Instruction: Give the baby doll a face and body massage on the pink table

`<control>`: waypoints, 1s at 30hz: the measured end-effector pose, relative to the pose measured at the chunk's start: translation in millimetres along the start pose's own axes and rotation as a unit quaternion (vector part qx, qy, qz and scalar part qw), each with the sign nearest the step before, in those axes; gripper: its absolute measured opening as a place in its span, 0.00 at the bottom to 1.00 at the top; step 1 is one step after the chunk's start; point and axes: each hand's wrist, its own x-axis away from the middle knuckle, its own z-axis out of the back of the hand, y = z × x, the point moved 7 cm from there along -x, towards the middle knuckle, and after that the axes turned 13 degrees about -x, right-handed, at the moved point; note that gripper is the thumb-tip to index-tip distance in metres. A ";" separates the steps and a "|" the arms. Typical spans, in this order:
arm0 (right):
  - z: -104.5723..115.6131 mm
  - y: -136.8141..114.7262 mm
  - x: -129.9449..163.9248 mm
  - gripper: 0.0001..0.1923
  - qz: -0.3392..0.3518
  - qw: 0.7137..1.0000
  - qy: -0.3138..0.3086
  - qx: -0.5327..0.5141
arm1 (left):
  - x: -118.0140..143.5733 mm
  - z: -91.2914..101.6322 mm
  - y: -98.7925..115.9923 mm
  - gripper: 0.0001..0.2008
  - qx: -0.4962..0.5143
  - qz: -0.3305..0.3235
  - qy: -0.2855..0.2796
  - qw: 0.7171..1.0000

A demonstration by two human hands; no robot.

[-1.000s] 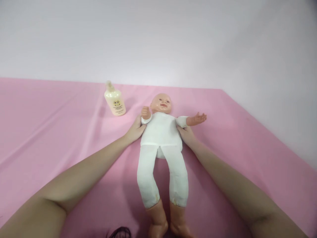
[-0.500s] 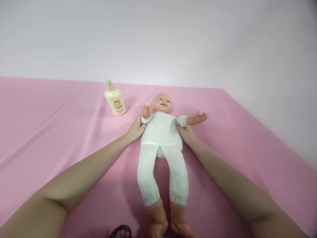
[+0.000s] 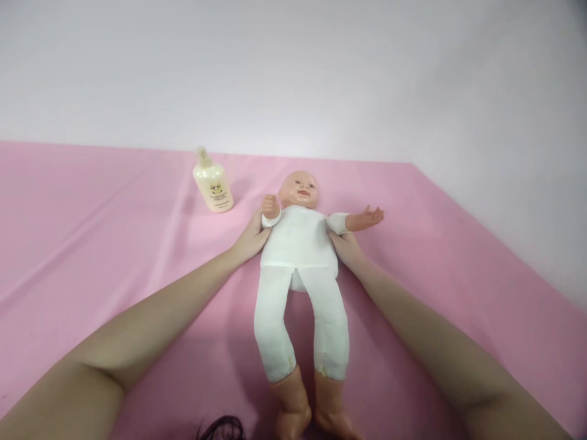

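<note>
A baby doll [image 3: 299,241] with a white cloth body and plastic head, hands and feet lies on its back, feet toward me. My left hand [image 3: 252,237] grips the doll's side under the arm at the left, its thumb against the torso. On the opposite side, my right hand [image 3: 346,247] holds the torso below the doll's outstretched arm. Most fingers of both hands are hidden behind or under the doll.
A pale yellow pump bottle [image 3: 214,186] with a printed label stands left of the doll's head. Pink cloth [image 3: 137,244] covers the table, its far edge against a white background. A dark strand of hair [image 3: 222,428] shows at the bottom edge.
</note>
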 end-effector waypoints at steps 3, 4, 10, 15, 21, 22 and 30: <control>-0.7 0.4 -0.5 0.20 0.008 1.000 -0.006 -0.005 | -0.1 0.8 3.1 0.24 -0.006 -0.013 0.003 1.000; -0.7 0.8 -0.8 0.20 0.010 1.000 -0.007 -0.006 | -0.1 1.0 3.6 0.24 -0.007 -0.016 0.004 1.000; -0.8 0.1 -1.2 0.16 0.013 1.000 -0.006 -0.007 | 0.4 2.0 1.1 0.25 -0.010 -0.012 0.017 1.000; -1.9 -1.5 0.1 0.18 0.017 1.000 -0.003 -0.002 | 1.2 1.3 2.2 0.23 -0.006 -0.006 0.013 1.000; -1.4 -3.4 1.2 0.17 0.016 1.000 0.000 0.004 | 0.6 2.1 3.4 0.24 -0.008 -0.007 0.018 1.000; -1.7 -4.3 1.5 0.17 0.016 1.000 -0.004 0.004 | 0.4 2.0 3.4 0.24 -0.010 -0.008 0.017 1.000; 0.0 -0.3 -0.2 0.15 0.005 1.000 -0.005 0.011 | 1.1 1.6 4.3 0.27 -0.003 -0.008 0.015 1.000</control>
